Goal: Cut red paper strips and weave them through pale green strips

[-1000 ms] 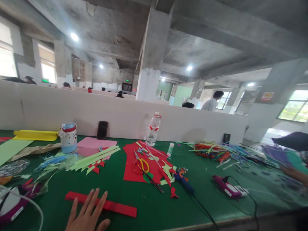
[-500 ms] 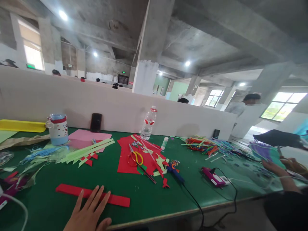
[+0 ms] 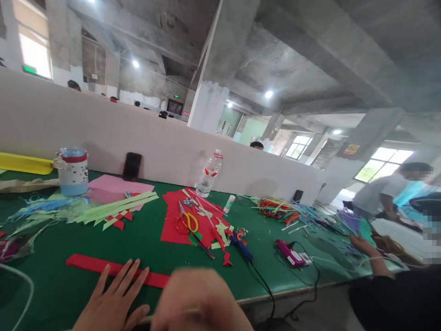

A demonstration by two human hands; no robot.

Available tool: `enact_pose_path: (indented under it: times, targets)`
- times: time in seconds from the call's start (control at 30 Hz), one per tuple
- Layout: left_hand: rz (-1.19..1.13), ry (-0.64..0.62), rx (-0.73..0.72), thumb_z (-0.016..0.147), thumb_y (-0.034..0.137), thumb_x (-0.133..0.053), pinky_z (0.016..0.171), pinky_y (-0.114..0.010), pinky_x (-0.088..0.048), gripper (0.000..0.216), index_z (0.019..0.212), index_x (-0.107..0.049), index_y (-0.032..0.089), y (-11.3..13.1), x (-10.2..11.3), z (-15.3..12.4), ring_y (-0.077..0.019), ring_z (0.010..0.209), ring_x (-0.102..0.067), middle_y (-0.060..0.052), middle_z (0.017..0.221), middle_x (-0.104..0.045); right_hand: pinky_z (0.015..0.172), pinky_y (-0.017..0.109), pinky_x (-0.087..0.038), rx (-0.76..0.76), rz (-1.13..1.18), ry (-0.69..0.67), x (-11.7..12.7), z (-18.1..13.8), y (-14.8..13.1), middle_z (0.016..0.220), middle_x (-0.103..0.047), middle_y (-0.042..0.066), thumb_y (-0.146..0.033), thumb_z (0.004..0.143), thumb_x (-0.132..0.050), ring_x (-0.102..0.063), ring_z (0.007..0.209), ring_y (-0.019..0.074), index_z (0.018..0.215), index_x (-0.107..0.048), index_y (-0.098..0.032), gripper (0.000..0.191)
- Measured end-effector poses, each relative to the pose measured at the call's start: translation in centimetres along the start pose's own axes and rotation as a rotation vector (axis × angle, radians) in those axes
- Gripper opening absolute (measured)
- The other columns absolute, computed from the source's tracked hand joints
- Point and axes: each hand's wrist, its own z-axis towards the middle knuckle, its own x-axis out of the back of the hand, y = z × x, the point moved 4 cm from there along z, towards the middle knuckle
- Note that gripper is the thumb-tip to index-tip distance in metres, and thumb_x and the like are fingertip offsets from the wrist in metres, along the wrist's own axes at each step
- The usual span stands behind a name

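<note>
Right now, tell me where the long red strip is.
In the head view, the long red strip lies lower left on the green table, the left hand across it and the blurred right hand overlapping its right end.

Right hand was blurred, cut by bottom edge; hid right end of red strip. Yellow piece ran off left edge.

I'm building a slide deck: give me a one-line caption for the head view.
Left hand spread across a red paper strip, right hand blurred in the foreground.
</note>
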Motion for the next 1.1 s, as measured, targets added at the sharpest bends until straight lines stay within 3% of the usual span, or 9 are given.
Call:
enact_pose_path:
  times: [0.1,0.2,0.37,0.5,0.6,0.73,0.87,1.1]
  targets:
    - [-0.031,0.094,-0.020,0.092,0.068,-0.040,0.114,-0.070,-0.017,0.061,0.146,-0.036,0.040,-0.1,-0.3,-0.2,-0.0372,0.142,-0.038,-0.006,0.155,-0.039,0.082,0.034,-0.056,-0.169,-0.204,-0.013,-1.6,3.9,6.9,0.099,-0.073,0.006,-0.032,0.099,-0.051,-0.069,0.093,0.0214,0.111,-0.070,-0.025,0.023]
    - [-0.031,0.142,-0.011,0.092,0.068,-0.040,0.114,-0.068,-0.018,0.060,0.146,-0.038,0.041,0.2,-0.2,-0.3,-0.0359,0.142,-0.040,-0.004,0.154,-0.041,0.085,0.041,-0.055,-0.267,-0.331,-0.031,-2.5,4.8,12.5,0.102,-0.073,0.012,-0.020,0.091,-0.053,-0.069,0.097,0.0280,0.108,-0.071,-0.021,0.025]
    - [0.006,0.204,-0.027,0.092,0.067,-0.041,0.116,-0.062,-0.017,0.060,0.144,-0.045,0.038,0.4,0.2,-0.6,-0.0334,0.140,-0.043,-0.006,0.153,-0.045,0.083,0.042,-0.055,-0.325,-0.377,-0.065,-3.3,2.1,16.7,0.096,-0.073,0.012,-0.010,0.079,-0.056,-0.069,0.092,0.0298,0.105,-0.071,-0.019,0.031]
    - [0.048,0.289,-0.089,0.091,0.066,-0.046,0.121,-0.053,-0.007,0.056,0.135,-0.058,0.033,-0.1,0.8,-1.2,-0.0294,0.139,-0.046,-0.006,0.148,-0.053,0.079,0.039,-0.056,-0.336,-0.352,-0.061,-2.9,0.6,16.3,0.094,-0.071,0.013,-0.009,0.082,-0.049,-0.069,0.088,0.0274,0.107,-0.070,-0.016,0.033]
    - [0.039,0.331,-0.140,0.091,0.063,-0.050,0.122,-0.047,-0.004,0.057,0.137,-0.056,0.031,0.6,1.4,-1.3,-0.0263,0.140,-0.045,-0.005,0.150,-0.052,0.081,0.034,-0.056,-0.321,-0.315,-0.057,-2.1,-0.8,14.5,0.105,-0.069,0.012,-0.014,0.090,-0.043,-0.069,0.094,0.0239,0.111,-0.067,-0.017,0.032]
    - [-0.107,0.258,-0.219,0.090,0.053,-0.058,0.120,-0.040,-0.024,0.061,0.146,-0.044,0.034,3.1,1.2,-0.8,-0.0222,0.138,-0.047,0.000,0.147,-0.055,0.081,0.028,-0.057,-0.300,-0.215,-0.051,-1.5,-3.9,10.9,0.110,-0.071,0.010,-0.021,0.098,-0.041,-0.071,0.096,0.0200,0.121,-0.062,-0.020,0.032]
    - [-0.159,0.225,-0.170,0.091,0.050,-0.059,0.111,-0.038,-0.041,0.050,0.135,-0.058,0.028,4.1,0.3,-0.3,-0.0238,0.128,-0.058,-0.003,0.138,-0.064,0.085,0.025,-0.056,-0.199,-0.112,-0.142,-2.2,-6.6,7.8,0.108,-0.073,0.007,-0.017,0.098,-0.043,-0.071,0.097,0.0185,0.125,-0.060,-0.024,0.033]
    - [-0.205,0.211,-0.166,0.091,0.054,-0.056,0.109,-0.037,-0.044,0.043,0.125,-0.066,0.030,3.2,0.1,-0.8,-0.0222,0.125,-0.060,-0.001,0.134,-0.067,0.073,0.028,-0.056,-0.094,-0.210,-0.283,-2.8,-8.3,7.1,0.092,-0.069,0.006,-0.018,0.095,-0.049,-0.067,0.083,0.0201,0.124,-0.064,-0.026,0.034]
